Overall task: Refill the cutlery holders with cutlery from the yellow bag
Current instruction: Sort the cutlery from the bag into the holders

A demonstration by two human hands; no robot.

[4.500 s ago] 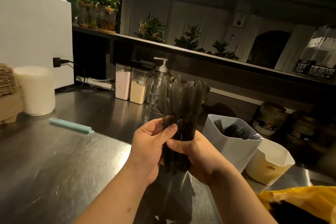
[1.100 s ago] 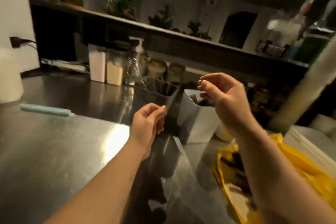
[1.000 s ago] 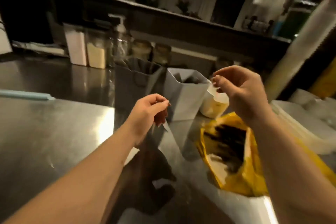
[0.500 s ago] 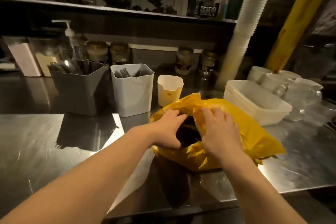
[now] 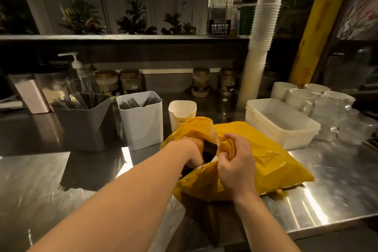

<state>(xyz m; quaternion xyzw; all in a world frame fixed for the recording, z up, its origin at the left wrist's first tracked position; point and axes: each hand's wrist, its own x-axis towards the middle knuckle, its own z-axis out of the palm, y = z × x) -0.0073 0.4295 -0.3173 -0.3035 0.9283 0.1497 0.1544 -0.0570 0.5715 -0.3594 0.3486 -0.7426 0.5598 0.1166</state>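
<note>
Steel counter [image 5: 61, 170], yellow bag [image 5: 266, 149] lying crosswise, mouth leftward, right hand [image 5: 237, 165] clutching rim, left hand [image 5: 192, 149] inside, grasp unclear.

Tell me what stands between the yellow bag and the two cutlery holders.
Nothing visible does. Only bare counter lies between the yellow bag and the white holder and grey holder. The cream cup stands right of the white holder, off that line.

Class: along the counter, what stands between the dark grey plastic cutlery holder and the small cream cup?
A white rectangular plastic holder containing dark forks, shown in the head view.
</note>
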